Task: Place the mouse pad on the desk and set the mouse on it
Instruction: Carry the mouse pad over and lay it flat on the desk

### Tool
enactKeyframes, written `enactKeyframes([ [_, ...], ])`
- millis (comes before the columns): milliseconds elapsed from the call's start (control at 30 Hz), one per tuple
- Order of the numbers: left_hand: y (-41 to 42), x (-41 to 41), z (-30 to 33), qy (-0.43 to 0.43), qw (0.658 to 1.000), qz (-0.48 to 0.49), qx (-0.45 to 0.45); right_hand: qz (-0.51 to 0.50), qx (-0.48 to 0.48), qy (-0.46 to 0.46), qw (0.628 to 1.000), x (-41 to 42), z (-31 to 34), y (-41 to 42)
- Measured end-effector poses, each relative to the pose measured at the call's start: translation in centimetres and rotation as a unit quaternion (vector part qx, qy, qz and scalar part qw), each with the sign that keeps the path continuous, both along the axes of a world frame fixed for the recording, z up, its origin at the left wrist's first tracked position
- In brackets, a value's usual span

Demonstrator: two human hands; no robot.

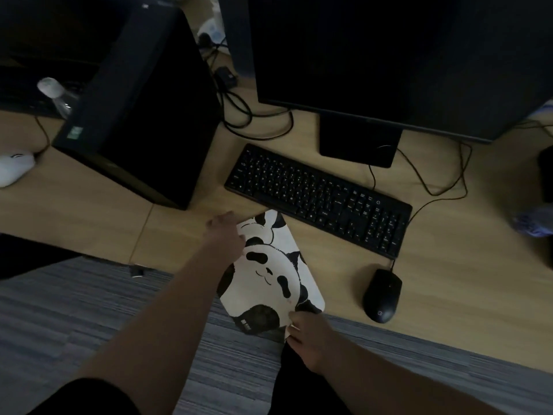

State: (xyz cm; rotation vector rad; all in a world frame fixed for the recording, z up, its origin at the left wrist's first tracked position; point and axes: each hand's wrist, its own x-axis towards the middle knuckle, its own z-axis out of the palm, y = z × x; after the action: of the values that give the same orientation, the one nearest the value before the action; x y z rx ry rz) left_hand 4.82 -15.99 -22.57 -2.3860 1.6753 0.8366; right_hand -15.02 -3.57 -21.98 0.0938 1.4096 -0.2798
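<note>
A white mouse pad (269,274) printed with black pandas lies at an angle over the front edge of the wooden desk (449,280), its near end hanging past the edge. My left hand (227,235) grips the pad's far left edge. My right hand (308,336) pinches its near corner. A black wired mouse (381,296) rests on the bare desk to the right of the pad, apart from it, just below the keyboard's right end.
A black keyboard (317,199) lies diagonally behind the pad, touching its far corner. A dark monitor (389,55) stands behind it, a black computer tower (140,109) to the left. Cables (443,187) trail over the desk. A white mouse (15,169) sits far left. Grey carpet (74,310) lies below.
</note>
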Motion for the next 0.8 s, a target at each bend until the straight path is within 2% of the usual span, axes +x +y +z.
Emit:
enactKeyframes([
  [133,0.1,0.5,-0.7,-0.057,0.998,-0.025,0.025,-0.028,0.028,0.030,0.999,0.7,1.2,-0.1],
  [233,0.3,1.9,0.0,-0.059,0.997,-0.033,0.043,0.025,-0.055,0.056,0.997,0.5,3.7,0.2],
  [333,1.3,2.9,2.5,0.085,0.993,-0.024,0.072,0.088,-0.162,0.077,0.980,-1.0,6.6,0.1],
  [400,2.4,2.4,5.8,0.165,0.985,0.022,0.041,0.138,-0.253,0.121,0.950,-3.3,8.2,-0.3],
  [533,4.8,-2.8,12.5,0.321,0.940,0.114,-0.031,0.083,-0.342,0.193,0.916,-10.0,11.0,-0.9],
  [633,5.5,-9.7,14.7,0.377,0.916,0.117,-0.068,0.019,-0.357,0.246,0.901,-16.6,12.5,-1.2],
  [700,5.6,-16.4,14.8,0.372,0.919,0.094,-0.089,-0.003,-0.356,0.263,0.897,-22.5,13.2,-0.8],
  [800,5.7,-22.9,13.5,0.365,0.923,0.090,-0.081,0.026,-0.344,0.275,0.897,-27.6,12.6,-0.9],
])
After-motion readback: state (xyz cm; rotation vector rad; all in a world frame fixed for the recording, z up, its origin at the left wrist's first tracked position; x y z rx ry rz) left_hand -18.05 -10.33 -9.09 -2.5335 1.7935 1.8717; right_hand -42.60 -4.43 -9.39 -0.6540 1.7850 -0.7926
